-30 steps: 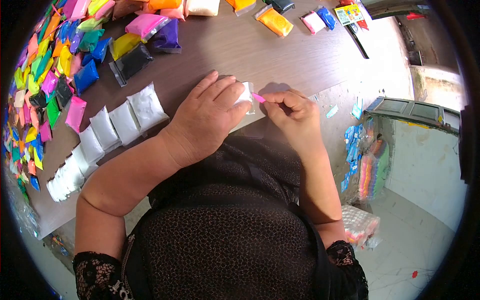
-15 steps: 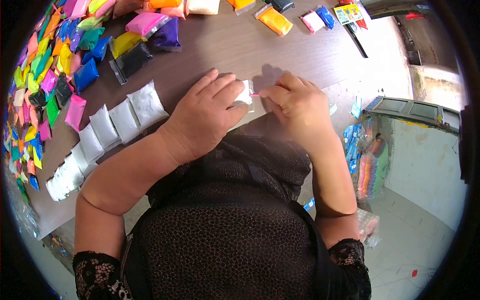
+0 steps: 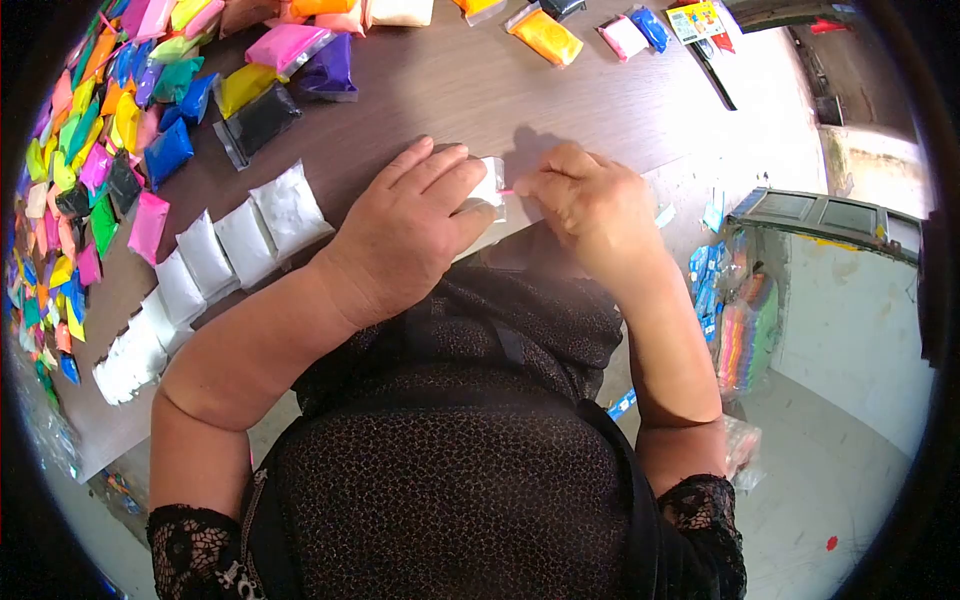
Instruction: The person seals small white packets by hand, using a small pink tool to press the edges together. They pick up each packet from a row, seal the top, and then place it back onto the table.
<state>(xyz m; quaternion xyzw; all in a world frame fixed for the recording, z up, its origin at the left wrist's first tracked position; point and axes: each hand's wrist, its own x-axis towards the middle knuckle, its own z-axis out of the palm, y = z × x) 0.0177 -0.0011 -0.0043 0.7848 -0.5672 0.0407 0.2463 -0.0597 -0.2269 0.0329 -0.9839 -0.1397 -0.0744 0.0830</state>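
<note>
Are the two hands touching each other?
Apart: the head view shows part of the white packet in the gap between the left hand and the right hand.

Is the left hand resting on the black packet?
No, the left hand rests on a small white packet, apart from the black packet.

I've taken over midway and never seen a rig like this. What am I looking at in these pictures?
There is no robot here: you see a person's two bare hands. Every picture comes from one camera worn on the person's head, looking forward and down.

On the table, many coloured packets lie heaped at the left. A row of white packets lies nearer the person, and an orange packet sits towards the far edge.

The left hand rests over a small clear-edged packet. The right hand pinches a thin pink item at its edge; what it is, I cannot tell.
</note>
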